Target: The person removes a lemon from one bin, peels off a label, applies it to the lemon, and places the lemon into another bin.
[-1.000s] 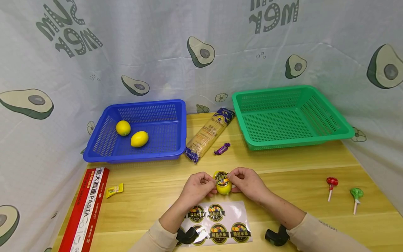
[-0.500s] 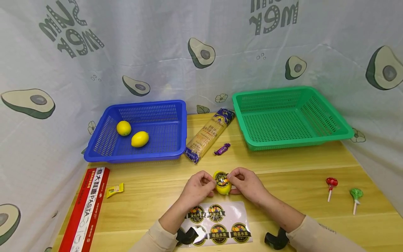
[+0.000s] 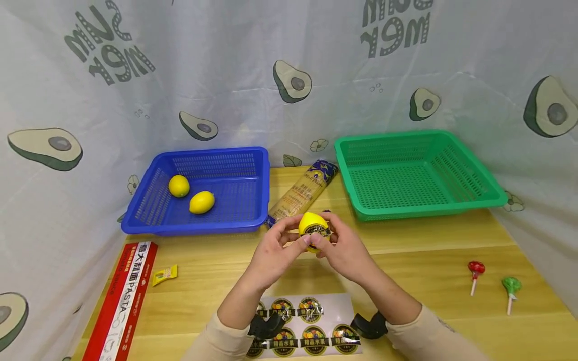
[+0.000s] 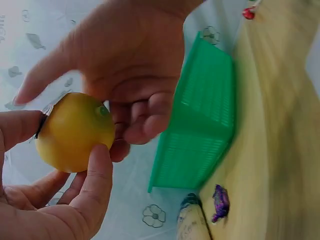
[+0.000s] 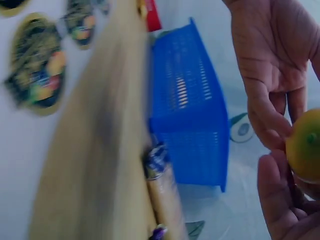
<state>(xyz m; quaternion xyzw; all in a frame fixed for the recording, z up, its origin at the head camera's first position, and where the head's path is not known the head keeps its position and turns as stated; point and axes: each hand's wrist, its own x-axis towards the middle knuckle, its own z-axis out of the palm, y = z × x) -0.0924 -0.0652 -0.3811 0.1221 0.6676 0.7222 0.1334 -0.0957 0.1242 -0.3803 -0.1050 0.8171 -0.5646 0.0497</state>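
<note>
Both hands hold a yellow lemon (image 3: 311,220) raised above the table in the head view. A round black fruit sticker (image 3: 316,230) lies on its near side, with both thumbs pressing there. My left hand (image 3: 274,258) curls its fingers round the lemon's left side. On the other side my right hand (image 3: 345,250) has its fingers against the fruit. In the left wrist view the lemon (image 4: 75,132) sits between left thumb and fingers, a sticker edge lifting near the thumb. The right wrist view cuts the lemon (image 5: 306,145) off at its edge.
A sticker sheet (image 3: 334,313) lies below the forearms. Behind stand a blue basket (image 3: 235,200) with two lemons (image 3: 201,202) and a green basket (image 3: 393,185). Also on the table are spaghetti (image 3: 300,195), a red pasta box (image 3: 122,301), a yellow candy (image 3: 164,275) and lollipops (image 3: 476,268).
Both hands have lifted the lemon up and away from the table, tilting it. Fingers have moved from the sticker's edges to round the fruit, with thumbs now on the sticker.
</note>
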